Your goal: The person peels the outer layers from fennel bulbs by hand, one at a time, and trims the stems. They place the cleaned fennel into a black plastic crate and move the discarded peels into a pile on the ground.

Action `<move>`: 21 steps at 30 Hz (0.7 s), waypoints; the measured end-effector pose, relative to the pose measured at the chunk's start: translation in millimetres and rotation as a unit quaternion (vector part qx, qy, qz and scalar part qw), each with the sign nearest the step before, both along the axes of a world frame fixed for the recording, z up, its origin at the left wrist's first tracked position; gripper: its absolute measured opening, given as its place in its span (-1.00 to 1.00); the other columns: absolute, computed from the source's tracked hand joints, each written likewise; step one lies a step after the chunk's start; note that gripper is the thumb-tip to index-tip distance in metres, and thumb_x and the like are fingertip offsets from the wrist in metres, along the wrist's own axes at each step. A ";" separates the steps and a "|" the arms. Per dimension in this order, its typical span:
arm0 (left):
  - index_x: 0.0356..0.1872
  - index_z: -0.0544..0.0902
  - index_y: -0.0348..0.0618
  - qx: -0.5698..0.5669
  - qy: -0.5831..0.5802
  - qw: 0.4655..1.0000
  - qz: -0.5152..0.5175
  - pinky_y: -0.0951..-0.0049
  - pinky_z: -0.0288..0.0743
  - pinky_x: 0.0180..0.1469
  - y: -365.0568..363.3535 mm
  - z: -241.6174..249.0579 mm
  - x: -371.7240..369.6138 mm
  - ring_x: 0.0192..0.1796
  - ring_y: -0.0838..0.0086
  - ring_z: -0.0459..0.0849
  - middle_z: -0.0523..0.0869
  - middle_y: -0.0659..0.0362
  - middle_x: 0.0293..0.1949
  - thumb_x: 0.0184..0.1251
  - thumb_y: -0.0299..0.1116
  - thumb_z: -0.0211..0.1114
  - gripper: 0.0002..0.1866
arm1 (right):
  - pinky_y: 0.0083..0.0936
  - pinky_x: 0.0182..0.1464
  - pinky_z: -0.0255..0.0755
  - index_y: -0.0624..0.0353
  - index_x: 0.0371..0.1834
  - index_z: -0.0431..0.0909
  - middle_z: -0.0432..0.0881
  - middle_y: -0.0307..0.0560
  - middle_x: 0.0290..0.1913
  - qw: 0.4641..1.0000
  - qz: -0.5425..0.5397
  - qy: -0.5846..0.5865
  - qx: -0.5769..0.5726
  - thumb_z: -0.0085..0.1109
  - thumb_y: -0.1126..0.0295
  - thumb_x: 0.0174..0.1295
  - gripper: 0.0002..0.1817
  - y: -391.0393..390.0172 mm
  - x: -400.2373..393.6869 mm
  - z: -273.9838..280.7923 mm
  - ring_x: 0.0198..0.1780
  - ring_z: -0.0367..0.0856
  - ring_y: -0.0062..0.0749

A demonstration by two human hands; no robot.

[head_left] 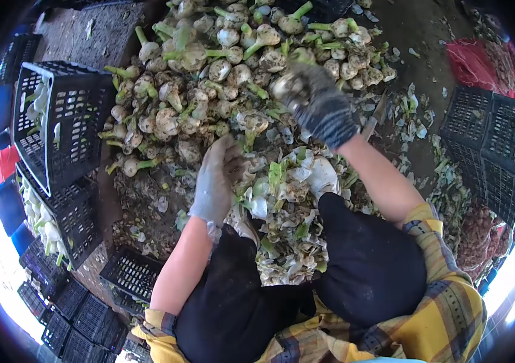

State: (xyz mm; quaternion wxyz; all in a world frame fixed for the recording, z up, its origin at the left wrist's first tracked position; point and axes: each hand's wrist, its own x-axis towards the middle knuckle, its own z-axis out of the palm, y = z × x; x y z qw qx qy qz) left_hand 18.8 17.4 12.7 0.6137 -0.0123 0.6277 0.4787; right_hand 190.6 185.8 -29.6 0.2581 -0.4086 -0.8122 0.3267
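Note:
A large heap of soil-covered garlic bulbs point(176, 118) with cut green stems lies in front of me. My left hand point(216, 178), in a pale glove, is at the heap's near edge, fingers loosely curved with nothing visible in them. Close by is a bulb with ragged, peeling skin point(251, 123). Over the heap's right side, my right hand point(318, 100) wears a dark striped glove and is blurred by motion. Its fingers are closed around a garlic bulb point(292, 88). Beside that wrist a narrow blade point(381, 110) shows, partly hidden by the arm.
Peeled skins and leaf scraps point(293, 236) cover the ground between my knees. On the left, a black crate point(79, 115) is stacked over another crate point(73, 224) of cleaned white bulbs. More black crates point(490, 136) stand right, near a red mesh sack point(474, 63).

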 end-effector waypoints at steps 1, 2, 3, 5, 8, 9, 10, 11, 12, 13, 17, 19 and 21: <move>0.17 0.33 -0.08 0.005 0.003 1.000 -0.010 0.35 0.33 0.04 2.9 1.9 5.0 -0.07 0.43 0.48 0.55 0.18 -0.12 0.31 0.08 -0.03 -0.45 | -0.27 -0.11 0.47 0.11 0.00 0.42 0.52 0.06 -0.17 0.998 0.015 0.037 -0.044 0.26 0.30 -0.05 -0.52 -20.3 -11.9 11.6 -0.11 0.52 -0.16; 0.18 0.31 -0.06 0.025 -0.012 1.000 0.008 0.35 0.34 0.03 7.4 8.2 12.3 -0.07 0.43 0.49 0.55 0.18 -0.11 0.31 0.10 -0.05 -0.44 | -0.27 -0.14 0.46 0.12 -0.03 0.43 0.51 0.04 -0.19 0.997 0.032 0.058 -0.047 0.27 0.32 -0.05 -0.54 -37.7 -20.5 27.7 -0.14 0.52 -0.16; 0.20 0.29 -0.03 0.043 -0.027 0.998 0.026 0.36 0.35 0.03 11.3 17.1 20.5 -0.07 0.44 0.49 0.54 0.18 -0.09 0.31 0.12 -0.07 -0.42 | -0.27 -0.16 0.45 0.13 -0.06 0.43 0.51 0.02 -0.22 0.994 0.049 0.079 -0.050 0.28 0.34 -0.06 -0.56 -52.9 -28.3 41.0 -0.16 0.52 -0.16; 0.22 0.28 0.01 0.068 -0.031 0.996 0.053 0.37 0.38 -0.01 11.9 20.2 20.0 -0.07 0.45 0.51 0.54 0.19 -0.07 0.31 0.15 -0.09 -0.42 | -0.33 -0.19 0.45 0.12 -0.11 0.45 0.53 -0.03 -0.27 0.987 0.093 0.112 -0.066 0.30 0.31 -0.04 -0.60 -71.8 -38.6 47.1 -0.26 0.54 -0.20; 0.20 0.30 0.03 0.021 0.018 0.998 0.062 0.38 0.46 -0.09 6.1 19.9 8.2 -0.11 0.48 0.55 0.54 0.23 -0.09 0.33 0.13 -0.10 -0.45 | -0.43 -0.28 0.47 0.16 -0.19 0.49 0.55 -0.11 -0.43 0.911 0.092 0.193 -0.353 0.27 0.29 0.02 -0.69 -82.8 -45.3 41.7 -0.34 0.58 -0.33; 0.19 0.31 0.02 0.035 0.038 0.997 0.057 0.38 0.47 -0.09 3.3 16.9 4.4 -0.12 0.49 0.56 0.54 0.23 -0.10 0.34 0.11 -0.10 -0.47 | -0.44 -0.29 0.47 0.17 -0.20 0.50 0.55 -0.10 -0.44 0.866 0.053 0.181 -0.462 0.25 0.30 0.04 -0.71 -77.0 -42.3 40.7 -0.34 0.58 -0.34; 0.18 0.32 0.00 0.048 0.057 0.996 0.050 0.38 0.47 -0.09 -0.4 9.9 2.4 -0.12 0.49 0.56 0.55 0.24 -0.10 0.35 0.08 -0.10 -0.48 | -0.44 -0.30 0.47 0.17 -0.21 0.50 0.55 -0.10 -0.45 0.809 0.012 0.165 -0.564 0.23 0.31 0.06 -0.74 -70.0 -36.5 41.6 -0.34 0.59 -0.36; 0.17 0.33 -0.02 0.062 0.075 0.994 0.043 0.39 0.47 -0.10 -3.4 4.4 1.2 -0.12 0.50 0.56 0.55 0.25 -0.11 0.36 0.06 -0.10 -0.50 | -0.45 -0.31 0.47 0.18 -0.22 0.51 0.55 -0.09 -0.46 0.739 -0.031 0.147 -0.657 0.21 0.32 0.08 -0.76 -63.7 -33.8 45.3 -0.34 0.59 -0.37; 0.25 0.22 -0.22 0.118 0.084 0.988 0.052 0.54 0.43 -0.05 -4.7 -1.1 -0.7 -0.11 0.55 0.50 0.47 0.14 0.00 0.38 -0.10 -0.04 -0.47 | -0.43 -0.33 0.47 0.17 -0.17 0.52 0.56 -0.09 -0.45 0.761 0.002 0.110 -0.639 0.13 0.28 0.17 -0.76 -60.9 -31.8 34.5 -0.39 0.59 -0.37; 0.25 0.22 -0.23 0.139 0.143 0.980 0.019 0.57 0.39 -0.03 -8.2 -5.7 0.1 -0.12 0.57 0.49 0.46 0.15 -0.01 0.38 -0.12 -0.02 -0.47 | -0.43 -0.34 0.47 0.17 -0.16 0.52 0.56 -0.10 -0.46 0.833 0.072 0.073 -0.543 0.11 0.25 0.18 -0.74 -61.0 -30.8 25.1 -0.42 0.58 -0.38; 0.26 0.21 -0.27 0.173 0.163 0.971 -0.028 0.70 0.26 -0.03 -5.1 7.9 7.8 -0.16 0.67 0.39 0.44 0.23 -0.04 0.39 -0.19 0.01 -0.48 | -0.40 -0.27 0.46 0.09 -0.09 0.54 0.60 -0.05 -0.38 0.877 0.167 -0.051 -0.448 0.01 0.04 0.22 -0.60 -63.6 -38.6 26.4 -0.38 0.60 -0.31; 0.26 0.22 -0.27 0.189 0.202 0.959 -0.054 0.72 0.26 -0.08 -6.5 7.0 6.9 -0.20 0.71 0.36 0.42 0.28 -0.08 0.39 -0.19 0.01 -0.48 | -0.38 -0.23 0.45 0.06 -0.12 0.56 0.61 -0.01 -0.30 0.836 0.114 -0.040 -0.536 -0.01 0.00 0.21 -0.59 -67.6 -40.5 22.5 -0.30 0.60 -0.25; 0.26 0.24 -0.27 0.198 0.263 0.940 -0.093 0.75 0.25 -0.15 -7.6 5.4 3.8 -0.24 0.77 0.31 0.40 0.33 -0.12 0.38 -0.18 0.02 -0.48 | -0.37 -0.27 0.45 0.04 -0.14 0.57 0.60 0.03 -0.29 0.863 0.150 -0.041 -0.480 0.00 0.06 0.21 -0.65 -66.7 -39.4 24.1 -0.30 0.59 -0.21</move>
